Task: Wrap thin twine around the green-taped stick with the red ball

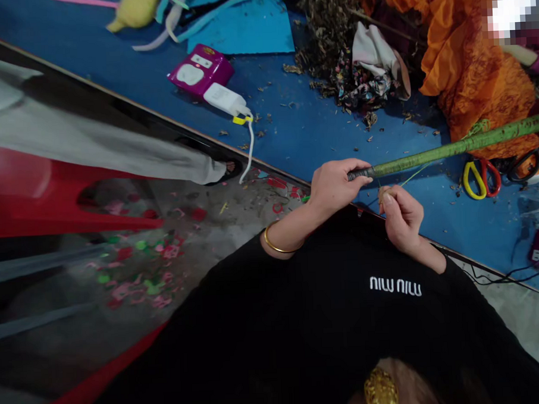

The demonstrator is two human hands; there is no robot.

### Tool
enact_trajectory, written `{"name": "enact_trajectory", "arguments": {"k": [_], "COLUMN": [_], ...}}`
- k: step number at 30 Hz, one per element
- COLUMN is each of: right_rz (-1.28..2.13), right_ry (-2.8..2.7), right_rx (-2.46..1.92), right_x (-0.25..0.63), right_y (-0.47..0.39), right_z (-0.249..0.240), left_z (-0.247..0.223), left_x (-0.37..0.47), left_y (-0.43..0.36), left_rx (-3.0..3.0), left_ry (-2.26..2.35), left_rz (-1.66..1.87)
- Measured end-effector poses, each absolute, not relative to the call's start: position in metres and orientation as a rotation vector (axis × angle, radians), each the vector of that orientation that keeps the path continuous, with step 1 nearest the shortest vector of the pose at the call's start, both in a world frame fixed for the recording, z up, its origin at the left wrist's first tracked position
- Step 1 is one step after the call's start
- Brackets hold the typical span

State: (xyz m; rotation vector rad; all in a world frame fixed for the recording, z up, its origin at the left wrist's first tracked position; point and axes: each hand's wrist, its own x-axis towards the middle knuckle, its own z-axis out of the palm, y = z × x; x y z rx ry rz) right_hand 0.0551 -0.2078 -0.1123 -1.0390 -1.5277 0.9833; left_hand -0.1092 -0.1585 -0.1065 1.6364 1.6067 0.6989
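Note:
My left hand (338, 184), with a gold bangle at its wrist, is closed around the dark, wrapped end of a long green stick (454, 145). The stick slants up to the right across the blue table. Just right of it and lower, my right hand (403, 215) pinches a thin green thread (415, 173) between thumb and fingers. From that pinch the thread runs up right toward the stick; a short length also shows near the wrapped end. Beyond the stick lie scissors (481, 178) with one yellow and one red handle.
Orange cloth (478, 68), dried leaves (328, 26) and a patterned cloth (365, 81) are heaped at the back. A purple power socket (201, 71) with a white charger (226, 100) sits farther left. The table's near edge runs beneath my hands. Paper scraps (151, 266) litter the floor.

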Motion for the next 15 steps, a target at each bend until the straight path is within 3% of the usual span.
{"name": "enact_trajectory", "arguments": {"k": [8, 15], "right_rz": [1.069, 1.096], "right_ry": [-1.632, -1.625], "right_rx": [-0.931, -1.106], "right_x": [0.068, 0.06], "right_y": [-0.18, -0.138], "right_z": [-0.089, -0.071], "left_z": [-0.104, -0.103], "left_x": [-0.111, -0.11], "left_y": [-0.16, -0.165], "left_rx": [1.911, 2.036], "left_ry": [1.616, 1.66], "left_rz": [0.654, 0.508]}}
